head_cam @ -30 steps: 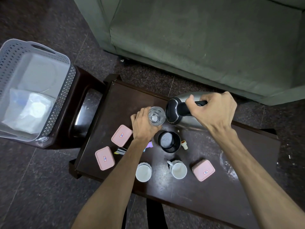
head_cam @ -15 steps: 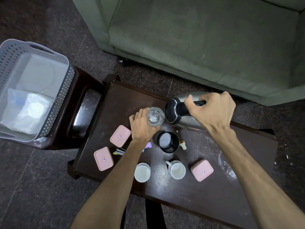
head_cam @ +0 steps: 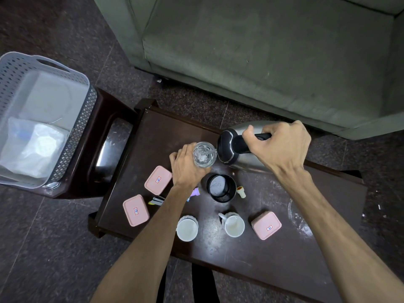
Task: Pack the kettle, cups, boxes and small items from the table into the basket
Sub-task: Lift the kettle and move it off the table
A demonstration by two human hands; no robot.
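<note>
My right hand grips the black handle of the steel kettle, which is tilted left with its spout over a clear glass. My left hand holds that glass above the dark table; water runs into it. Three pink boxes lie on the table. Two white cups stand near the front. A black mesh cup sits in the middle. The grey basket is at the far left.
The basket rests on a dark stool left of the table and holds a white plastic bag. Small items lie by my left wrist: a purple piece, a striped packet, a small cork. A green sofa stands behind.
The kettle has tipped a little further toward the glass, and a stream of water now shows in the glass. Both hands stay in nearly the same place.
</note>
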